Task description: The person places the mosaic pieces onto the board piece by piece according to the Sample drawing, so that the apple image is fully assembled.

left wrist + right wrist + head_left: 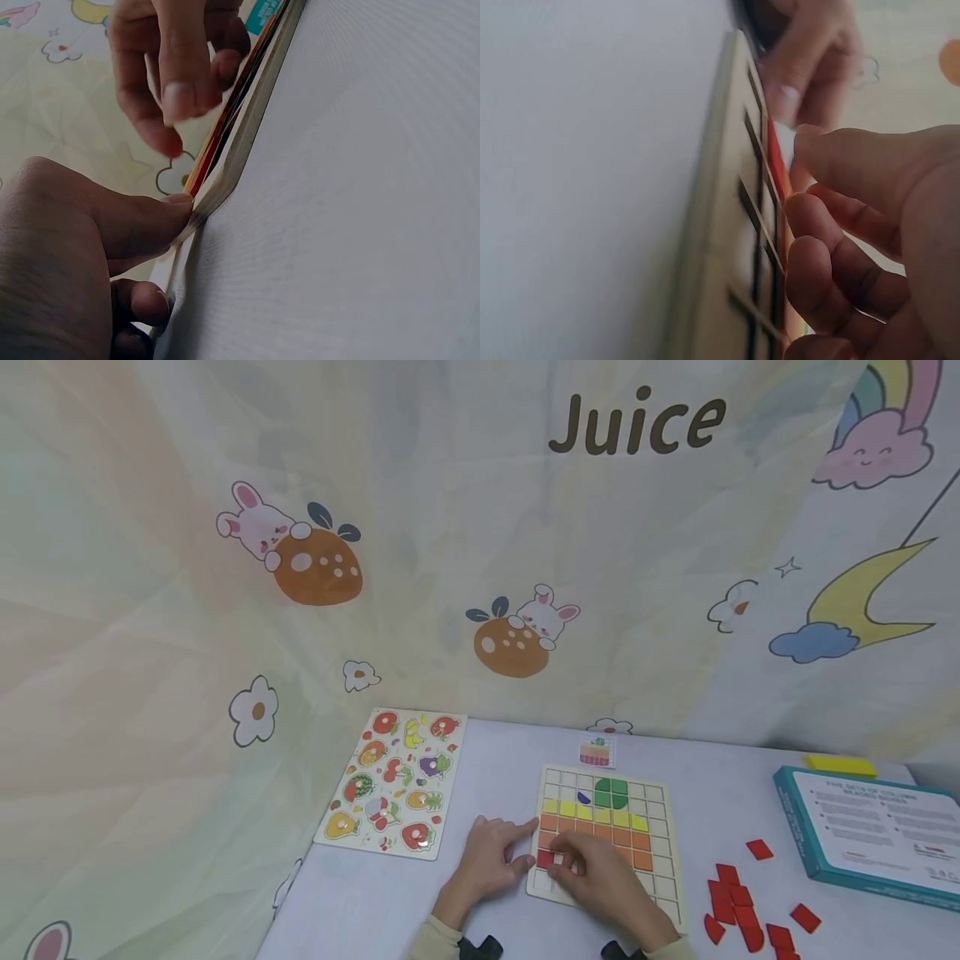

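Observation:
A pale wooden grid board (663,889) lies on the table with a red square tile (546,858) at its left side. Rows of orange tiles (621,837) and yellow tiles (602,816) fill cells above it, with a green leaf shape (611,792) and a small blue piece (583,797) higher up. My left hand (489,860) touches the board's left edge with index finger and thumb; the thumb is beside the red tile. Over the board hovers my right hand (600,872), fingertips near the red tile. Nothing shows between its fingers in the left wrist view.
Several loose red pieces (722,902) lie right of the board. Beyond them is a teal box (885,839), with a yellow block (840,766) behind it. A small picture card (597,750) sits behind the board. On the left lies a fruit puzzle board (442,785).

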The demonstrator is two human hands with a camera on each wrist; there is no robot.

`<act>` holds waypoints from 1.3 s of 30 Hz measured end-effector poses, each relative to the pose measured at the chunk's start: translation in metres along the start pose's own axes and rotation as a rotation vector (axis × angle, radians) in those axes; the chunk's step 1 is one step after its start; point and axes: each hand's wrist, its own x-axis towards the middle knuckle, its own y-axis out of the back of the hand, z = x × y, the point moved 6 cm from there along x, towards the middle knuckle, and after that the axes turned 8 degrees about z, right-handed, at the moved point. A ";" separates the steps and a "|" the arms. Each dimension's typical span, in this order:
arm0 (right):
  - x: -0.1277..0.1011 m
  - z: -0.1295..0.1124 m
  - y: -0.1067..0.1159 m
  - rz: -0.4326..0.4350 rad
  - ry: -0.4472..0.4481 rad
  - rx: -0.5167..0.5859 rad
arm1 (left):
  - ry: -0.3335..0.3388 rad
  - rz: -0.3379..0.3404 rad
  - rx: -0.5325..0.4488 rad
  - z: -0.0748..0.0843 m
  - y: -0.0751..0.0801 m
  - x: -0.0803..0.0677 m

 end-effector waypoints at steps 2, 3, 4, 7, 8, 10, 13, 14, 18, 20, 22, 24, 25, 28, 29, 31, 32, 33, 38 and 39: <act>-0.002 0.008 0.008 -0.005 -0.068 0.011 | 0.004 -0.005 -0.001 -0.001 0.000 0.000; -0.003 0.013 0.015 0.001 -0.094 0.019 | 0.005 -0.006 -0.006 -0.001 -0.001 0.000; -0.004 0.019 0.022 0.008 -0.117 0.019 | 0.005 -0.007 -0.009 -0.001 -0.001 0.000; -0.006 0.043 0.051 0.047 -0.139 0.006 | 0.002 -0.004 -0.017 -0.001 -0.001 0.000; -0.006 0.052 0.062 0.055 -0.141 -0.002 | 0.002 -0.002 -0.020 -0.001 -0.001 0.000; -0.007 0.073 0.082 0.059 -0.178 -0.021 | 0.000 0.000 -0.018 0.000 -0.001 0.000; -0.012 0.109 0.108 0.036 -0.242 -0.068 | 0.001 -0.001 -0.020 0.001 0.000 0.001; -0.014 0.121 0.115 0.028 -0.263 -0.081 | 0.003 -0.001 -0.023 0.001 0.000 0.001; -0.025 0.163 0.131 -0.006 -0.337 -0.131 | 0.002 -0.001 -0.028 0.001 0.001 0.000; -0.030 0.178 0.134 -0.017 -0.365 -0.142 | -0.002 0.004 -0.028 0.001 0.001 -0.001; -0.035 0.188 0.136 -0.027 -0.388 -0.141 | -0.005 0.007 -0.027 0.000 0.000 -0.001; -0.038 0.195 0.137 -0.028 -0.399 -0.124 | -0.007 0.006 -0.027 -0.001 -0.001 -0.001; -0.040 0.197 0.137 -0.027 -0.405 -0.116 | -0.007 0.007 -0.030 -0.001 -0.002 -0.001; -0.042 0.198 0.137 -0.020 -0.412 -0.095 | -0.002 0.007 -0.034 -0.002 -0.003 -0.002; -0.043 0.197 0.137 -0.014 -0.410 -0.093 | 0.000 0.007 -0.035 -0.003 -0.003 -0.002; -0.044 0.195 0.136 -0.009 -0.409 -0.087 | 0.001 0.008 -0.033 -0.002 -0.003 -0.002; -0.044 0.194 0.136 -0.009 -0.412 -0.084 | 0.001 0.008 -0.030 -0.002 -0.002 -0.002; -0.045 0.194 0.136 -0.012 -0.415 -0.080 | 0.002 0.007 -0.029 -0.001 -0.001 -0.002; -0.047 0.194 0.137 -0.047 -0.418 -0.080 | 0.008 -0.006 -0.019 0.000 -0.001 -0.002; -0.047 0.194 0.137 -0.054 -0.414 -0.081 | 0.011 -0.007 -0.020 0.000 0.000 -0.002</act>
